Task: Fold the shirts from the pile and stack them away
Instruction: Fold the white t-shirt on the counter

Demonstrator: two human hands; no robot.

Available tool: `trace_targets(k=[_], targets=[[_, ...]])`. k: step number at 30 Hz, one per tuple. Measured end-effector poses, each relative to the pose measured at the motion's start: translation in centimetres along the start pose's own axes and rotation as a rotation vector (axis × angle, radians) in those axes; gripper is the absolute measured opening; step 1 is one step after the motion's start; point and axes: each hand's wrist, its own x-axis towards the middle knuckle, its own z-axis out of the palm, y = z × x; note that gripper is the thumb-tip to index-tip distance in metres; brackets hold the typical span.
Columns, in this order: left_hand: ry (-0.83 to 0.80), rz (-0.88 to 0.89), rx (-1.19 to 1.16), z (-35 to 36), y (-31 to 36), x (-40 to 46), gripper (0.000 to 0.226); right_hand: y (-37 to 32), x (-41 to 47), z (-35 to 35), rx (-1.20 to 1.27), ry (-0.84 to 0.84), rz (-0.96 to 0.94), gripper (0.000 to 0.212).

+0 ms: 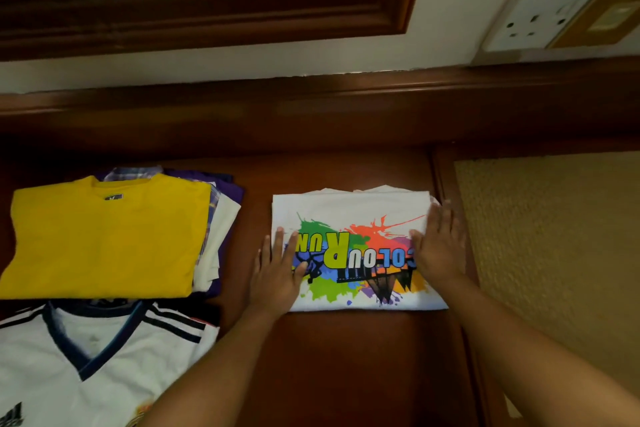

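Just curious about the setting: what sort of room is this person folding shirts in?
Probably a bedroom or hotel room: a dark wooden dresser top, a wood-framed mirror above it, and a wall socket.

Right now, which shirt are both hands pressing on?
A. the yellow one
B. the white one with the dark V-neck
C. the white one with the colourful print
C: the left hand and right hand lie flat on the folded printed shirt, apart from the yellow shirt.

Glossy wooden tabletop [346, 357], cloth shirt [356, 208]
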Motion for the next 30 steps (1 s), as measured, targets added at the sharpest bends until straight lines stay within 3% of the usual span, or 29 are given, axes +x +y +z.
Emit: trace_targets(k=[4,11,14,17,22,26,30], targets=[[0.039,-0.028,0.020,-1.2,1.4,0.1,0.073,-1.0,-2.4,-0.9,0.318,0.120,0.148,0.065],[0.079,0.037,0.165,-1.4,5.0,-0.9,0.059,-1.3,-2.8,-0.1,0.665,-0.037,0.437,0.053],[0.039,0.043,0.116,-0.9,5.3,-1.1,0.055,-1.9,-1.8,-0.9,0.940,-0.102,0.558,0.036],[-0.024,0.019,0.048,-1.1,5.5,-1.0,0.053,-2.0,-1.8,-2.2,1.021,-0.117,0.621,0.030],[-0.055,0.019,0.002,-1.7,5.4,-0.5,0.053,-2.1,-2.7,-3.9,1.029,-0.145,0.514,0.031],[-0.011,-0.016,-0.087,-2.9,6.9,-0.2,0.046,-1.8,-3.7,-5.3,0.913,-0.134,0.324,0.040],[-0.043,-0.015,-0.504,-5.4,11.7,0.5,0.033,-1.7,-3.9,-6.8,0.864,-0.146,0.167,0.047]])
